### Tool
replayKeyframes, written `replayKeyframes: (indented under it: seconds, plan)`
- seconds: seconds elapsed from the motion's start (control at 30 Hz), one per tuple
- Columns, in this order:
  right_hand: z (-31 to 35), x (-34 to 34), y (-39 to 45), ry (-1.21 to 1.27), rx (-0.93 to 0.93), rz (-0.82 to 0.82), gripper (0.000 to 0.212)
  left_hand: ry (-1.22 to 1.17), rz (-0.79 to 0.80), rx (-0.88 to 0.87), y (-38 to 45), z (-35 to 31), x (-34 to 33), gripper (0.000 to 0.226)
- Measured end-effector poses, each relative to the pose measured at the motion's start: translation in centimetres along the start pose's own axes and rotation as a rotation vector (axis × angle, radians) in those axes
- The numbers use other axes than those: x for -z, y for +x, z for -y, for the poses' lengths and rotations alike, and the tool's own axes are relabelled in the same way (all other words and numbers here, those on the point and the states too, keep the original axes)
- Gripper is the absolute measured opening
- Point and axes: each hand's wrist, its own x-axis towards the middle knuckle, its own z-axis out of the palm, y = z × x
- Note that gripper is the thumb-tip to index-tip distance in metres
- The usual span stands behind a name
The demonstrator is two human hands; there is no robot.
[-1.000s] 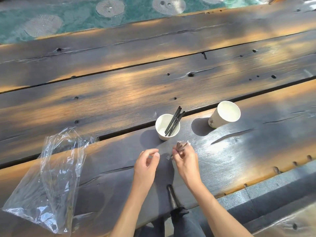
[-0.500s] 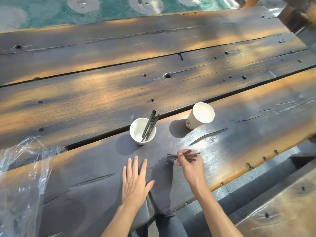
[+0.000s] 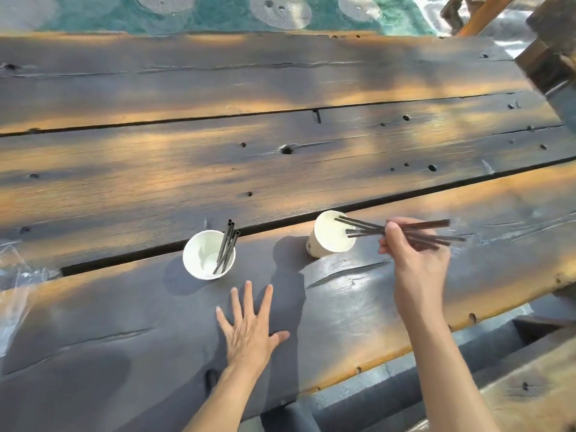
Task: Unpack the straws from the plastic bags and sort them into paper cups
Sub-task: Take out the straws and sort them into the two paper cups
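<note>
- On the dark, weathered plank tabletop (image 3: 311, 169), sunlight falls in orange patches; long gaps run between the boards.
- Left hand (image 3: 249, 332): palm down, flat on the near plank, fingers spread. Its grip is released; nothing under or in it.
- Right hand (image 3: 414, 254): raised above the tabletop, to the right of the cups. Thumb and fingers pinch a loose bundle of thin black straws (image 3: 405, 233) at about mid-length. Grip clenched on the bundle.
- Bundle lies roughly level, fanned a little. Left tips reach over the mouth of the white paper cup on the right (image 3: 327, 241); right tips stick out past the hand.
- Cannot tell whether any tip touches that cup's rim or is inside it.
- Right cup looks tilted in this wide view, mouth turned toward the viewer. Some small dark print on its lower side, too small to read.
- White paper cup on the left (image 3: 205, 257): upright, near the gap between planks, just beyond the left hand's fingertips. A few black straws in it (image 3: 227, 247) lean against the right side of the rim, tops sticking out.
- The two cups stand apart, on the same near plank.
- Crumpled clear plastic bag (image 3: 15, 288): at the far left edge, mostly cut off by the frame.
- Beyond the far edge of the tabletop: teal ground with pale round shapes (image 3: 280, 10).
</note>
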Motion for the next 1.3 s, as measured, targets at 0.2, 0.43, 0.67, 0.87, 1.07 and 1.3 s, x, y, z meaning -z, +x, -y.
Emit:
replayKeyframes:
  seconds: [0.2,0.43,0.67,0.87,1.07,1.3]
  plan:
    - [-2.7,-1.3,3.5,-0.098,-0.091,0.138,0.014,-0.021,0.01,0.025,1.2,-2.6,0.3,0.107]
    - [-6.0,-2.1,5.9,-0.278,-0.172,0.276,0.012,0.02,0.022,0.056,1.4,-3.1,0.0,0.104]
    - [-7.7,-2.3,7.0,-0.353,-0.185,0.32,0.009,0.022,0.044,0.072,1.3,-3.2,0.5,0.102]
    - [-7.7,-2.2,7.1,-0.297,-0.183,0.364,0.005,0.006,0.058,0.086,1.4,-3.2,0.5,0.103]
    - [-8.0,-1.7,7.5,-0.299,-0.109,0.375,0.027,-0.008,0.056,0.091,1.5,-3.2,0.5,0.104]
    - [-7.5,-1.4,7.4,-0.184,-0.04,0.254,0.009,-0.004,0.055,0.095,1.4,-3.3,0.6,0.104]
